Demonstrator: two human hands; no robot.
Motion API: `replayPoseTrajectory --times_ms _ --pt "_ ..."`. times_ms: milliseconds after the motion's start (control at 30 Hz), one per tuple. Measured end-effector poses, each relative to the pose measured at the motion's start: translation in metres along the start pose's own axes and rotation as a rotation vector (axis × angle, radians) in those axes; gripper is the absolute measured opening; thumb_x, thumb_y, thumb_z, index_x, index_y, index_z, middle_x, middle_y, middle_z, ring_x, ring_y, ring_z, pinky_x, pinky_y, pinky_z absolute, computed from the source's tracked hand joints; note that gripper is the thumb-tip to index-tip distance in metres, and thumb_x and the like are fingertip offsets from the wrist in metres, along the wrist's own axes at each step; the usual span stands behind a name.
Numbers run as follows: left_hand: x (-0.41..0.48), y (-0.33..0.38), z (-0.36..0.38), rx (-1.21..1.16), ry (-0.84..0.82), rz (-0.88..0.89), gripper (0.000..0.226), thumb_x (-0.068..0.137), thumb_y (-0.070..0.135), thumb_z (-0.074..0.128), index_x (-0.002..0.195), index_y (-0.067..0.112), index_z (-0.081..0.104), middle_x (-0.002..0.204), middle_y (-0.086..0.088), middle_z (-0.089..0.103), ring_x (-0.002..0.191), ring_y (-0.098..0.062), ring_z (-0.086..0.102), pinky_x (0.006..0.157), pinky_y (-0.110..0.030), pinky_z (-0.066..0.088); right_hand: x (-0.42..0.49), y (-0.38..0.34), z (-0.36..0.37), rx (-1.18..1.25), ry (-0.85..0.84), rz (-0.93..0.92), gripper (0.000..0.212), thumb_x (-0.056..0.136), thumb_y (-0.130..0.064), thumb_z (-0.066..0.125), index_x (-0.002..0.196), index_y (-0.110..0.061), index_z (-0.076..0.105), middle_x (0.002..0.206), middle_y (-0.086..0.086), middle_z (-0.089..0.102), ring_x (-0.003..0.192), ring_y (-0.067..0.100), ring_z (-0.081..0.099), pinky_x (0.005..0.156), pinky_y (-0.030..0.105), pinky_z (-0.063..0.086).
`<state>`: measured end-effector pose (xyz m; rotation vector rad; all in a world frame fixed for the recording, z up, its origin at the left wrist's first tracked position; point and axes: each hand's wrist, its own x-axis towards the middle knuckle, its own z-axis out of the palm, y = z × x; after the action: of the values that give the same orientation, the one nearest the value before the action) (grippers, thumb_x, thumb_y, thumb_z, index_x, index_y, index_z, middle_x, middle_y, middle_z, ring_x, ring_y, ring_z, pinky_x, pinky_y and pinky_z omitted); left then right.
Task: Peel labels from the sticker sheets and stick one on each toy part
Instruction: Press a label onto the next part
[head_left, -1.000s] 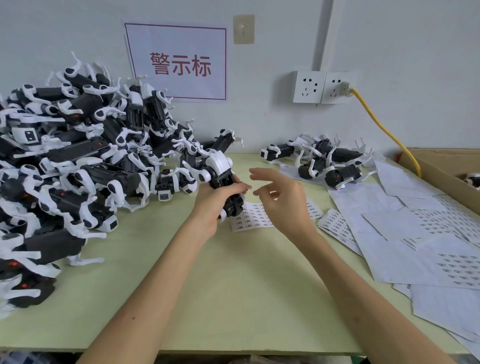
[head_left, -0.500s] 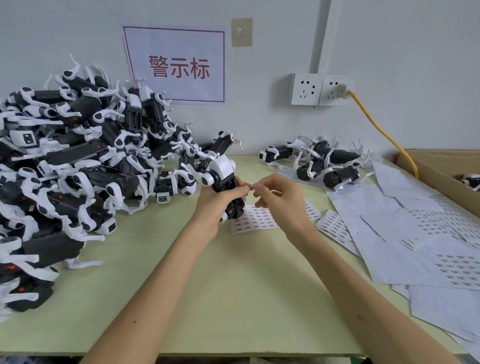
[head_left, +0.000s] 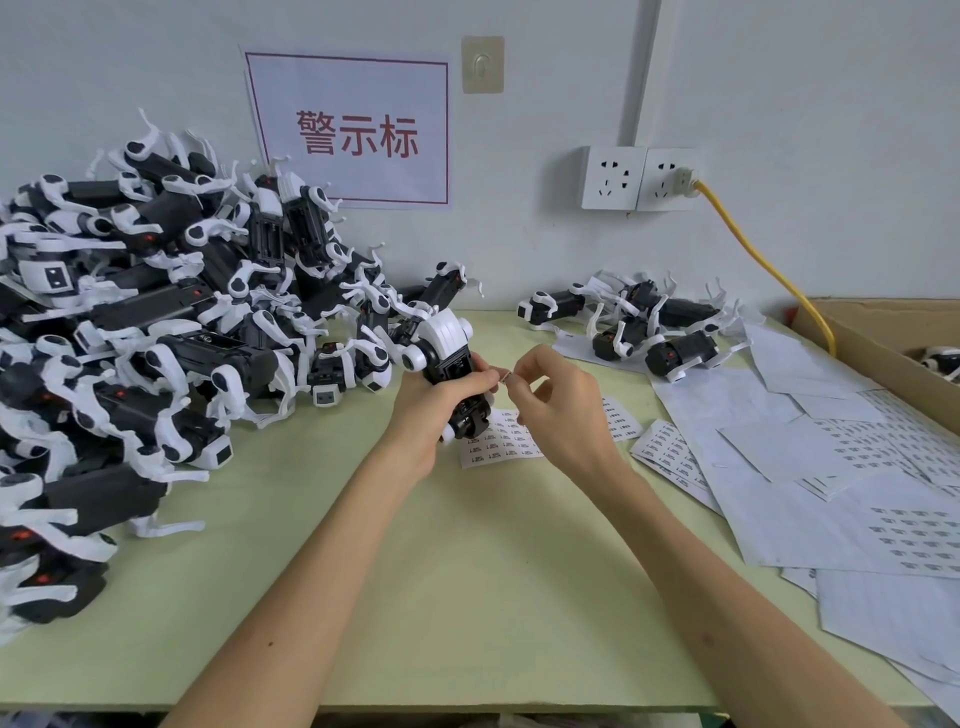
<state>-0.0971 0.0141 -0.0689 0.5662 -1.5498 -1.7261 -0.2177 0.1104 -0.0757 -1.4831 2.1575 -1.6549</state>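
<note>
My left hand grips a black and white toy part, held upright above the table. My right hand pinches a small label between thumb and forefinger, right beside the toy part and my left thumb. Under both hands lies a sticker sheet with rows of small labels. A large heap of toy parts fills the left side. A small group of toy parts lies at the back right.
Several used and partly used label sheets cover the right side of the green table. A cardboard box stands at the far right. A yellow cable runs from the wall socket toward the box.
My right hand has gone from open fingers to pinching a label and has moved in against the toy part. My left hand holds the part about where it was.
</note>
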Motion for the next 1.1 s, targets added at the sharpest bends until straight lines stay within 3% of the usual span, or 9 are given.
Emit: replayPoseTrajectory --times_ms 167,333,467,567,767,833,900,967,1100 --pt "0.002 0.000 -0.003 -0.043 -0.013 -0.006 0.012 0.082 0.010 0.077 0.080 0.017 0.067 0.104 -0.008 0.079 0.094 -0.021 0.072 0.090 -0.041 0.054 0.003 -0.001 -0.002 0.160 0.047 0.131 0.010 0.095 -0.026 0.068 0.096 -0.018 0.063 0.091 -0.006 0.069 0.064 0.018 0.068 0.059 0.028 0.052" --pt "0.001 0.000 0.001 -0.034 -0.046 0.003 0.017 0.074 0.017 0.077 0.085 0.013 0.065 0.109 -0.005 0.078 0.096 -0.022 0.071 0.087 -0.038 0.054 0.007 -0.001 -0.009 0.410 -0.008 0.244 0.011 0.093 -0.012 0.069 0.083 -0.013 0.072 0.085 -0.002 0.073 0.060 0.011 0.066 0.064 0.025 0.055" --pt "0.001 -0.002 0.002 0.031 -0.071 0.036 0.014 0.086 0.004 0.075 0.085 0.011 0.062 0.109 -0.004 0.078 0.081 -0.016 0.068 0.075 -0.028 0.055 0.007 0.000 -0.008 0.399 0.050 0.235 0.011 0.090 -0.016 0.074 0.081 -0.011 0.072 0.070 -0.009 0.070 0.055 0.007 0.064 0.060 0.021 0.055" --pt "0.000 -0.002 0.004 0.106 -0.074 0.072 0.014 0.086 0.003 0.075 0.085 0.010 0.063 0.103 0.000 0.079 0.083 -0.012 0.070 0.077 -0.024 0.052 0.007 0.002 -0.008 0.335 0.084 0.240 0.015 0.089 -0.019 0.076 0.077 -0.013 0.069 0.068 -0.010 0.068 0.055 0.006 0.064 0.061 0.025 0.053" --pt "0.002 -0.004 0.004 0.088 0.036 0.019 0.010 0.088 0.008 0.077 0.090 0.012 0.068 0.104 0.001 0.078 0.086 -0.015 0.069 0.090 -0.042 0.055 0.004 -0.003 -0.004 0.224 0.059 0.144 0.013 0.091 -0.015 0.067 0.078 -0.018 0.066 0.071 -0.013 0.065 0.057 0.007 0.064 0.048 0.016 0.040" --pt "0.004 -0.003 0.002 0.010 0.102 -0.057 0.013 0.087 0.017 0.080 0.096 0.014 0.071 0.094 -0.006 0.074 0.084 -0.020 0.067 0.068 -0.035 0.055 0.003 -0.006 -0.003 0.266 0.064 0.092 0.012 0.093 -0.015 0.067 0.082 -0.019 0.066 0.074 -0.015 0.066 0.062 0.007 0.065 0.053 0.014 0.043" --pt "0.004 0.000 0.000 -0.109 0.126 -0.114 0.016 0.085 0.026 0.080 0.093 0.019 0.069 0.093 -0.009 0.070 0.079 -0.020 0.065 0.046 -0.021 0.041 0.001 -0.008 -0.003 0.309 0.035 0.062 0.008 0.092 -0.019 0.071 0.098 -0.022 0.065 0.089 -0.014 0.070 0.079 0.007 0.069 0.065 0.016 0.047" --pt "0.006 0.002 -0.003 -0.244 0.097 -0.142 0.022 0.085 0.033 0.075 0.098 0.018 0.066 0.096 -0.008 0.066 0.084 -0.020 0.063 0.049 -0.020 0.044 0.000 -0.008 -0.003 0.313 -0.057 0.074 0.040 0.089 -0.027 0.077 0.124 -0.027 0.056 0.108 -0.010 0.069 0.100 0.005 0.065 0.080 0.019 0.050" --pt "0.006 0.005 -0.004 -0.507 -0.026 -0.120 0.036 0.088 0.036 0.061 0.112 0.009 0.057 0.100 -0.009 0.062 0.088 -0.023 0.062 0.083 -0.033 0.043 -0.003 -0.006 0.000 0.281 -0.205 0.114 0.081 0.085 -0.034 0.081 0.149 -0.032 0.032 0.129 -0.008 0.061 0.123 0.010 0.057 0.100 0.033 0.047"
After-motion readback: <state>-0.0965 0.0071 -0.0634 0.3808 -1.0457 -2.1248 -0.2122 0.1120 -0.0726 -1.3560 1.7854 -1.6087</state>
